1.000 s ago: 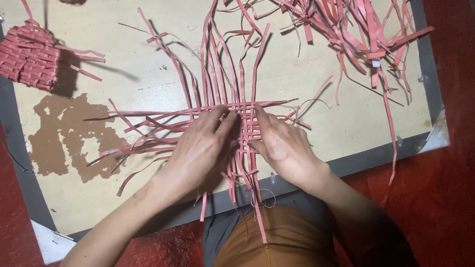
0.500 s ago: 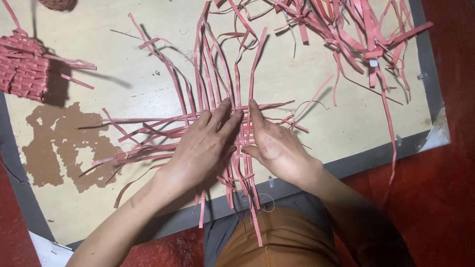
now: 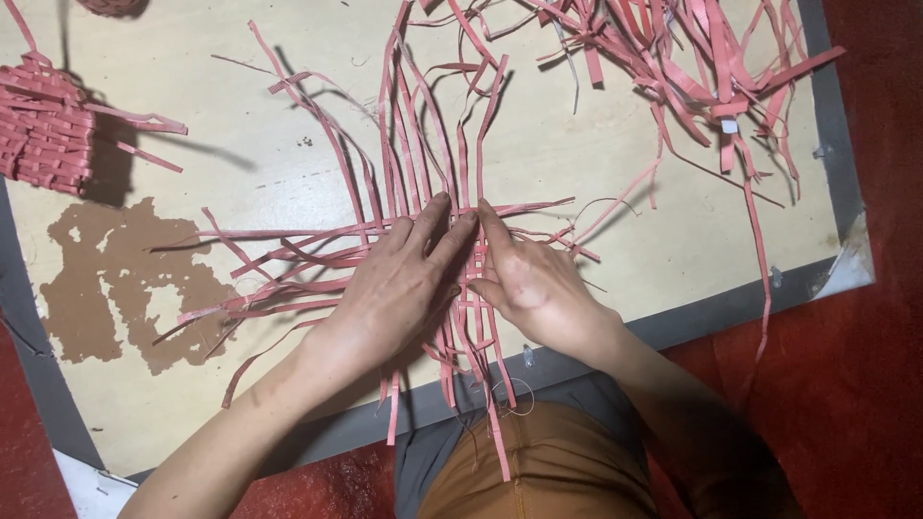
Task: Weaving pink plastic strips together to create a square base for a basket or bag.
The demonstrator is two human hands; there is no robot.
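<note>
A flat weave of pink strips [image 3: 473, 279] lies on a pale board [image 3: 673, 240], with long loose ends fanning up, left and toward me. My left hand [image 3: 399, 284] presses flat on the woven centre, fingers pointing up and to the right. My right hand [image 3: 534, 284] rests on the weave's right side, its fingers touching the crossing strips beside my left fingertips. Both hands cover most of the woven middle.
A pile of loose pink strips [image 3: 692, 58] lies at the top right. A partly woven pink basket [image 3: 43, 130] sits at the left edge. A brown worn patch [image 3: 115, 279] marks the board. Red floor [image 3: 865, 384] surrounds the board; my orange-clad lap [image 3: 538, 471] is below.
Both hands have slid slightly upward on the weave, pressing the strips together; the view has shifted a little. The strips stay in place.
</note>
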